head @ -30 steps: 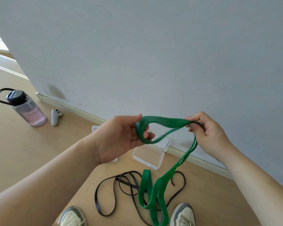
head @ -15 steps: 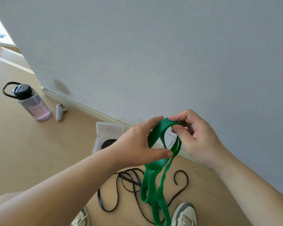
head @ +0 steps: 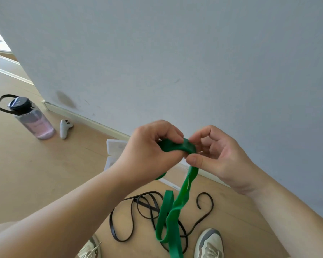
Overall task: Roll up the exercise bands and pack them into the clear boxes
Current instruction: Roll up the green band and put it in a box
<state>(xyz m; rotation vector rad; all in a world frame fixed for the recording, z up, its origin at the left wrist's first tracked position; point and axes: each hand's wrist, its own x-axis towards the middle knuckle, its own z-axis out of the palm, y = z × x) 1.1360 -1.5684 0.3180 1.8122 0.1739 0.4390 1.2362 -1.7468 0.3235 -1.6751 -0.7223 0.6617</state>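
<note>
The green band (head: 177, 146) I hold looks smooth, matt rubber, the black band (head: 111, 223) glossier, the floor (head: 35, 174) pale matt wood, the box (head: 114, 146) and bottle (head: 35, 121) see-through plastic.

Controller (head: 64, 128) right of bottle (head: 33, 119)

The wall (head: 175, 62) closes off the whole far side, its skirting board (head: 93, 121) running along the floor's (head: 35, 174) far edge. The left hand (head: 149, 153) and right hand (head: 218, 157) pinch the green band (head: 185, 190) in the air before it, and the left one hides most of the clear boxes (head: 115, 146) by the skirting. The band's tail hangs onto a tangle of black band (head: 147, 205) between two shoes (head: 209, 243). Toward the left edge, a water bottle (head: 33, 120) and a white controller (head: 64, 128) sit just beside each other; open floor lies between them and the boxes.
</note>
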